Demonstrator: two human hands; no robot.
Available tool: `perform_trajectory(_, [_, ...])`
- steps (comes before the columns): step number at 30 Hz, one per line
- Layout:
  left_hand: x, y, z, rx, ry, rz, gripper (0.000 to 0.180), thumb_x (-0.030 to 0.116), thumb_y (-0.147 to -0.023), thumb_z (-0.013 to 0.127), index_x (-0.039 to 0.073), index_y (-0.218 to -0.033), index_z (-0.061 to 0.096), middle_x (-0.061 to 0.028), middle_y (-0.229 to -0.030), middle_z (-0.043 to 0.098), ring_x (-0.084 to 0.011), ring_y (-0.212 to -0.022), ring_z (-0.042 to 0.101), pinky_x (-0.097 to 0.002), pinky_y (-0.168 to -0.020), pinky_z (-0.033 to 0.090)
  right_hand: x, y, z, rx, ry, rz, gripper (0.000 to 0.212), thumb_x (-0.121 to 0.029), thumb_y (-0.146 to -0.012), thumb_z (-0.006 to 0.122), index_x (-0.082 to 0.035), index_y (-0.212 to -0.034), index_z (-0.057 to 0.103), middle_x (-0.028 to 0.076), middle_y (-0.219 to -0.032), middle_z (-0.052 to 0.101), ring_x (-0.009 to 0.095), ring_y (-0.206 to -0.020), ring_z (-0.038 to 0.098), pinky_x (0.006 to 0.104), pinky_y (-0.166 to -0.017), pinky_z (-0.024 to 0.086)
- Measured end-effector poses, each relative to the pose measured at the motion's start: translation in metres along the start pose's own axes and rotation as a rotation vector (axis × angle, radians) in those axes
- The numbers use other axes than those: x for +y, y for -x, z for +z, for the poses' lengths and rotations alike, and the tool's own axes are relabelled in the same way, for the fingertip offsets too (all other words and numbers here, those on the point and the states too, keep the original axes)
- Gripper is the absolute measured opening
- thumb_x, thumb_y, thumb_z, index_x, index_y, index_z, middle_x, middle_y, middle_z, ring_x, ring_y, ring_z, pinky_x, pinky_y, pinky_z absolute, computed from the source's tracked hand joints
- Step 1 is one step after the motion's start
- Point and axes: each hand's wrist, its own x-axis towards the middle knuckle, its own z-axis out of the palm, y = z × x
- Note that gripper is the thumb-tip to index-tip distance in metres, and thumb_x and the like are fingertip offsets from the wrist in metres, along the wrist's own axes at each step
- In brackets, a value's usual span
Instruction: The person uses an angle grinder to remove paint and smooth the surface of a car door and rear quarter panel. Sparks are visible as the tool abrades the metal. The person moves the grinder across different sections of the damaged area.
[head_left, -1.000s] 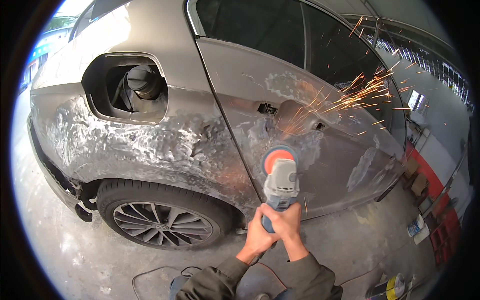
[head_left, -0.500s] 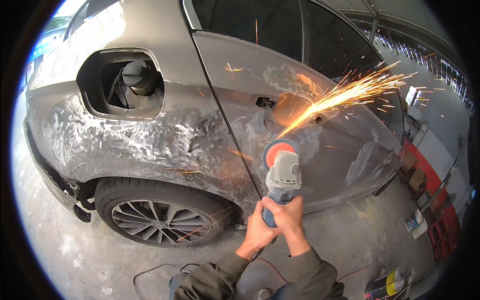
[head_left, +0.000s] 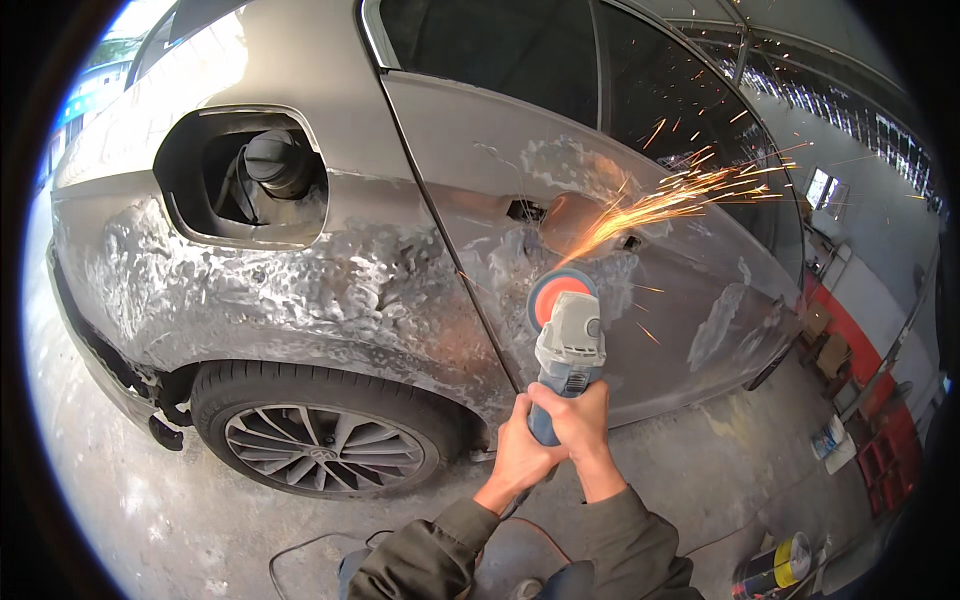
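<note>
Both my hands are wrapped round an angle grinder (head_left: 570,340) with a pale grey head and a blue body. My left hand (head_left: 522,448) grips the body from the left and lower side; my right hand (head_left: 580,425) closes on it from the right. Its red and grey disc (head_left: 556,298) is at the car's rear door (head_left: 660,300), near the door's rear edge. Sparks (head_left: 640,215) spray up and to the right from the disc's upper edge, past the door handle recess (head_left: 570,222). Left of the door seam, the rear quarter panel (head_left: 270,290) is sanded to bare, dented metal.
Below the panel is the rear wheel (head_left: 325,445). The fuel filler opening (head_left: 240,170) has no flap over it. A cable (head_left: 300,545) lies on the concrete floor by my legs. A yellow and black can (head_left: 775,567) stands at lower right, with red bins (head_left: 888,465) beyond.
The spark stream has become thinner and more scattered. The grinder stays at nearly the same place on the door, and both hands keep their grip.
</note>
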Motion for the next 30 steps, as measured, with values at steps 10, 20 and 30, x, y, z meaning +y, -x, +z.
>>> perform_trajectory(10, [0.008,-0.003,0.007,0.019,0.015,0.031,0.077,0.022,-0.065,0.091,0.001,-0.127,0.051,-0.0161,-0.11,0.069,-0.0229,-0.102,0.068,-0.037,-0.092,0.052,-0.001,-0.009,-0.006,-0.005,0.042,-0.018,0.035,-0.025,-0.069,0.084,0.005,-0.079,0.071,0.01,-0.071,0.071,0.016,-0.067,0.069,0.0374,-0.063,0.054])
perform_trajectory(20, [0.015,-0.006,0.009,0.031,-0.017,0.059,0.078,0.031,-0.066,0.09,0.002,-0.126,0.05,-0.0209,-0.106,0.071,-0.0319,-0.098,0.072,-0.0414,-0.085,0.055,-0.009,-0.014,-0.008,-0.009,-0.025,-0.022,0.03,-0.022,-0.071,0.083,0.004,-0.073,0.069,0.007,-0.07,0.069,0.012,-0.064,0.064,0.0358,-0.059,0.052])
perform_trajectory(30, [0.026,-0.012,0.011,0.017,-0.08,0.047,0.077,0.03,-0.065,0.089,-0.001,-0.123,0.049,-0.0198,-0.096,0.072,-0.0291,-0.084,0.073,-0.0403,-0.073,0.056,-0.012,-0.02,-0.013,-0.014,-0.039,-0.003,0.027,-0.021,-0.071,0.082,0.003,-0.074,0.069,0.005,-0.07,0.068,0.013,-0.063,0.064,0.0359,-0.059,0.051])
